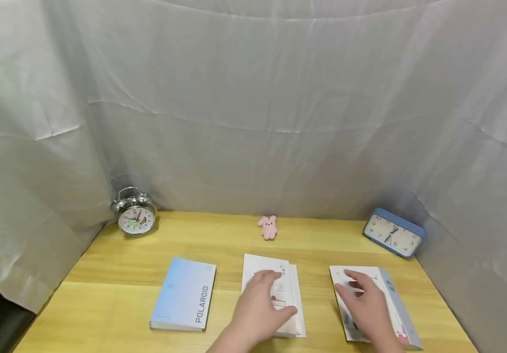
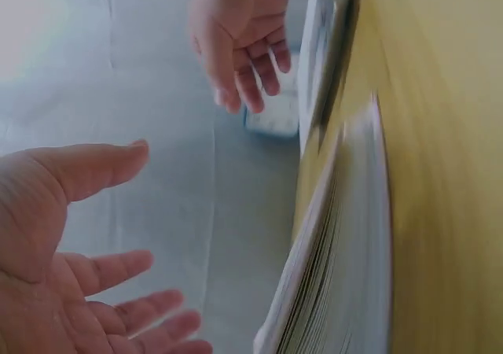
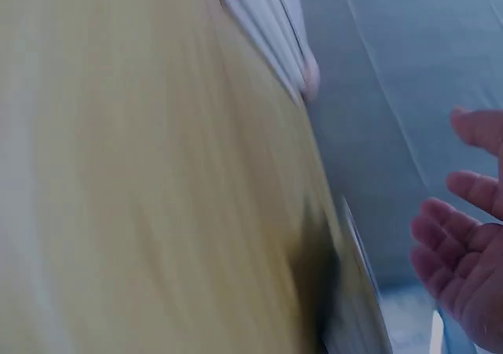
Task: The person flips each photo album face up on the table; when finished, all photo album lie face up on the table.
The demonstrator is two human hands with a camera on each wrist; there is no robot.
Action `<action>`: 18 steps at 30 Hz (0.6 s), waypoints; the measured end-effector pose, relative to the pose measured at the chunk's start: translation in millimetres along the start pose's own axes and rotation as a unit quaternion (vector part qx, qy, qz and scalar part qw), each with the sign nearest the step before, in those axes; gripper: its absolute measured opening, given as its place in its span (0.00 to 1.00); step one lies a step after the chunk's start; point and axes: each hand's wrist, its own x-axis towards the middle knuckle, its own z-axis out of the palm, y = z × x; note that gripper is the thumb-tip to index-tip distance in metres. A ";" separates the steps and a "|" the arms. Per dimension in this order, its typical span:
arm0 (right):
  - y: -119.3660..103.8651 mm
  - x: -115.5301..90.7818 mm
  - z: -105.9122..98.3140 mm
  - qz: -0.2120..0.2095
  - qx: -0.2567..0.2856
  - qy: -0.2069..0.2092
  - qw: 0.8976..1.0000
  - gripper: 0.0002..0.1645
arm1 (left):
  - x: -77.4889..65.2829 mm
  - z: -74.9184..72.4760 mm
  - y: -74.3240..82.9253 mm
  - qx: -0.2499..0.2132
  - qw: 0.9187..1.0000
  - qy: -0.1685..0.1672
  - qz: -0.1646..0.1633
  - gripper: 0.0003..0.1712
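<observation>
Above the white book [image 1: 258, 263] in the middle of the table, my left hand [image 1: 255, 309] hovers with its fingers spread and loosely bent. The left wrist view shows this hand [image 2: 86, 267] apart from the thick book [image 2: 338, 267], whose page edges are visible. My right hand [image 1: 366, 306] hangs over a white book with a grey-blue strip [image 1: 399, 304] at the right, partly hiding its cover. Nothing lies between the right hand's fingers [image 3: 468, 189] in the right wrist view. Farther left lies a blue-and-white POLAROID book [image 1: 185, 294], touched by neither hand.
A silver twin-bell alarm clock [image 1: 136, 218] stands at the back left, and a blue rectangular clock [image 1: 393, 233] at the back right. Between them lies a small pink plush figure [image 1: 268, 227]. Grey curtains [image 1: 253, 108] enclose the wooden table [image 1: 103, 304] at the back and sides.
</observation>
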 end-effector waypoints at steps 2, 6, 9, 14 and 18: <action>10.8 1.9 -15.2 0.035 -0.043 0.000 0.998 0.32 | -1.3 12.7 7.1 -0.010 1.000 -0.025 0.002 0.42; 31.6 5.8 -36.1 0.102 -0.080 -0.007 0.992 0.40 | 1.5 43.0 19.2 -0.015 0.997 -0.076 0.014 0.40; 44.6 10.4 -47.6 0.144 -0.103 -0.017 0.984 0.47 | 8.2 66.7 28.6 -0.014 0.994 -0.109 0.018 0.40; 65.8 16.8 -67.8 0.191 -0.138 -0.055 0.970 0.57 | 21.3 104.3 44.3 -0.026 0.989 -0.143 -0.017 0.45; 77.8 16.4 -78.0 0.222 -0.125 -0.097 0.962 0.66 | 28.1 132.0 51.3 -0.013 0.984 -0.172 -0.036 0.54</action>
